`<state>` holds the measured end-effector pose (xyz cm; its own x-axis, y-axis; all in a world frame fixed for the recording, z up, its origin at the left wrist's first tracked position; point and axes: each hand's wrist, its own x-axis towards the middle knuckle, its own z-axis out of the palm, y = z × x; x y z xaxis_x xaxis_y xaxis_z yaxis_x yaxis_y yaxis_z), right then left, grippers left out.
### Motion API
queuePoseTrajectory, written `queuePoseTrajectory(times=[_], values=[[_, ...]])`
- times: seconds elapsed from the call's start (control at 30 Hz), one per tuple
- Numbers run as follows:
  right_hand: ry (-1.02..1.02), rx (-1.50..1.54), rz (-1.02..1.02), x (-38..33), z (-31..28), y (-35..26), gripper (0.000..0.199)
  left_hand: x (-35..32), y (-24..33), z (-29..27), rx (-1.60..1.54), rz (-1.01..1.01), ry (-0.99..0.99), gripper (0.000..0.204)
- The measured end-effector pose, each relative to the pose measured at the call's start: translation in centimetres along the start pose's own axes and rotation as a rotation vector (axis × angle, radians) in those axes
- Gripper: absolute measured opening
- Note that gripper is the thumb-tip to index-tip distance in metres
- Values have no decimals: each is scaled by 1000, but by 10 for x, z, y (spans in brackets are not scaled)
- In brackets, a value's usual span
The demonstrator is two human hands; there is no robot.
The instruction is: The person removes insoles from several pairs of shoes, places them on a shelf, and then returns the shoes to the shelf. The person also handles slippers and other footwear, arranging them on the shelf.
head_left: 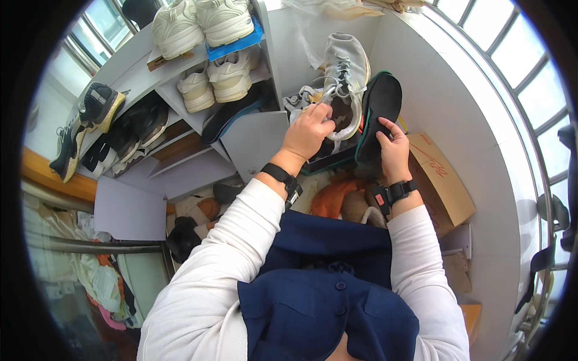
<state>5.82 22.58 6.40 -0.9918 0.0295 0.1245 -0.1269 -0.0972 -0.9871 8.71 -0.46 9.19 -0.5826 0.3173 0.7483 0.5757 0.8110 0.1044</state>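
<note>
A light grey lace-up sneaker (354, 58) points its toe away from me, its collar facing me and its laces loose. My left hand (309, 130) has its fingers closed at the left edge of the shoe's opening. Just right of the sneaker stands a black insole (385, 99) with a teal rim, tilted up. My right hand (392, 146) pinches the insole's right edge between thumb and fingers. Beneath the sneaker are more shoes or cloth, partly hidden, so I cannot tell their kind.
White shelves on the left hold cream sneakers (232, 75), dark shoes (125, 132) and another dark insole (224, 120). A cabinet door (256, 144) hangs open. On the right, a cardboard box (442, 180) leans by the curved white wall (481, 132). An orange bag (332, 198) lies below my hands.
</note>
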Motion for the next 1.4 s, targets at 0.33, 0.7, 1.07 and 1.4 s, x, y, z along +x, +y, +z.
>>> queuePoseTrajectory(times=[0.33, 0.7, 1.07, 1.4], values=[[24, -69, -19, 2, 12, 6, 33, -3, -6, 0, 8, -43, -4, 2], [22, -97, 10, 5, 10, 10, 32, -6, -9, 3, -58, -75, -50, 4], [54, -14, 65, 7, 11, 17, 30, -9, -4, 14, -48, -97, -158, 4], [-63, -83, 55, 3, 13, 12, 39, -9, 0, 13, -83, -136, -228, 5]])
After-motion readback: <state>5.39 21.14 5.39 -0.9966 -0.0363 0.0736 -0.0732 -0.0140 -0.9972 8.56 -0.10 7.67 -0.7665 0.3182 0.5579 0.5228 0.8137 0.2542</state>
